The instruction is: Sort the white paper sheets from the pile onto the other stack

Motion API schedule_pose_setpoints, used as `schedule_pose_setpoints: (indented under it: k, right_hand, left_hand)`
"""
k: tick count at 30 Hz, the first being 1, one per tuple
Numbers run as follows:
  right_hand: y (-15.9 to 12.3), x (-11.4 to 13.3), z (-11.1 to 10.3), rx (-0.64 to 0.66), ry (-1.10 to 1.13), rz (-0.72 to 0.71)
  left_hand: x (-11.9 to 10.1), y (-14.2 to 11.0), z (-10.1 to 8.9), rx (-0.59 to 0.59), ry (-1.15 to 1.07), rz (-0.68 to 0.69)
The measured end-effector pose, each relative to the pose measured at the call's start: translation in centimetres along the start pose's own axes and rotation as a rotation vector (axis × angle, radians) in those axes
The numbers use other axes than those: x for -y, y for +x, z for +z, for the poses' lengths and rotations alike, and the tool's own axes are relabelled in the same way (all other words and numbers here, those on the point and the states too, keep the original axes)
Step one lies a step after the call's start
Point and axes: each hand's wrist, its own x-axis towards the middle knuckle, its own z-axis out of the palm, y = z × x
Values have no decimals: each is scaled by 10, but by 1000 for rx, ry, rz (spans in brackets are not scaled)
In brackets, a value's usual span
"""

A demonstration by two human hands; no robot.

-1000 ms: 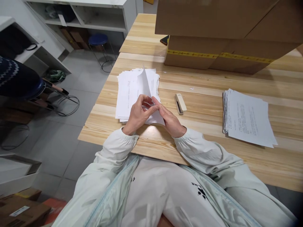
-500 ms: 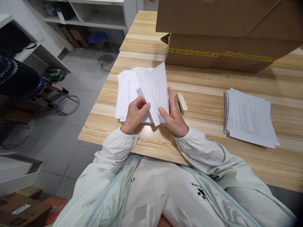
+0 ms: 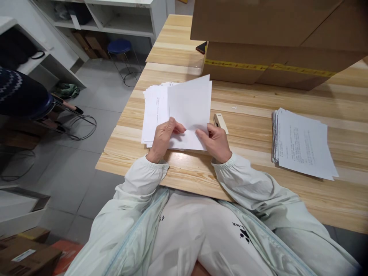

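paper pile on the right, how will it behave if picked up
The paper pile would probably slide apart unless squeezed, since its edges are uneven and no band shows. Its sheets look thin, so corners may droop. It lies flat, so tipping seems unlikely.

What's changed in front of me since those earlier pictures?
The loose white paper sheets, curled at first, have spread out, a blank face showing. Your hands have moved apart; the right hand has closed its fingers on their right edge, while the left hand remains at their left. The beige stapler, right-hand printed paper stack and brown cardboard boxes stayed put.
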Motion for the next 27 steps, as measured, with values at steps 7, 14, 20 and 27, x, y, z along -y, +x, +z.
schedule_pose_setpoints:
  k: [7, 14, 20, 27]
  right_hand:
    - [-32, -23, -58, -177, 285, 72]
    - [-72, -55, -76, -116, 326, 257]
    - [-75, -58, -74, -75, 349, 287]
    - [-54, -89, -122, -386, 707, 298]
  left_hand:
    - [7, 6, 1, -213, -283, -12]
    - [-8, -14, 37, 388, -636, -376]
    - [11, -18, 46, 336, -814, -545]
    - [0, -16, 43, 215, -969, -582]
